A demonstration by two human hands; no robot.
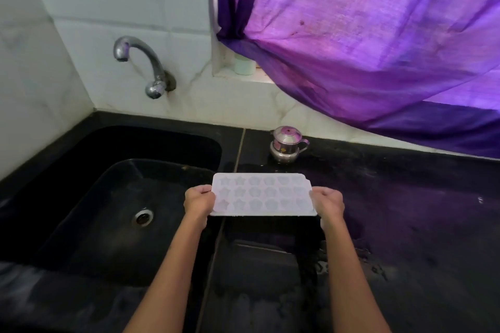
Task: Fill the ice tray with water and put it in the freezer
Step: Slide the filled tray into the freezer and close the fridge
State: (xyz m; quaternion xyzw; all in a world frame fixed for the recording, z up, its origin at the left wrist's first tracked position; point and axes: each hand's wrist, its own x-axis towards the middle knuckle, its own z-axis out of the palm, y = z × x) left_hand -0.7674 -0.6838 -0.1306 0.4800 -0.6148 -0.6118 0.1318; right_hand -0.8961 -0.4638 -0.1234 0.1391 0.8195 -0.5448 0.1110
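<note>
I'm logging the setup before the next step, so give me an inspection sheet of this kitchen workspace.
Surface: black countertop, dark, with wet-looking patches.
Job's things: white ice tray, star and round moulds, held level above the counter beside the black sink; tap not running.
Clutter: small steel pot by the wall.
Grippers: left hand and right hand grip the tray's short ends.
Cables: nothing seen.
Surroundings: white tiles, purple curtain.

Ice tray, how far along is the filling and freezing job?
Done: both hands have the ice tray, left hand and right hand gripping its ends over the counter. Whether it holds water is unclear; the tap isn't running. Left: carrying it to the freezer, which is out of view.
</note>
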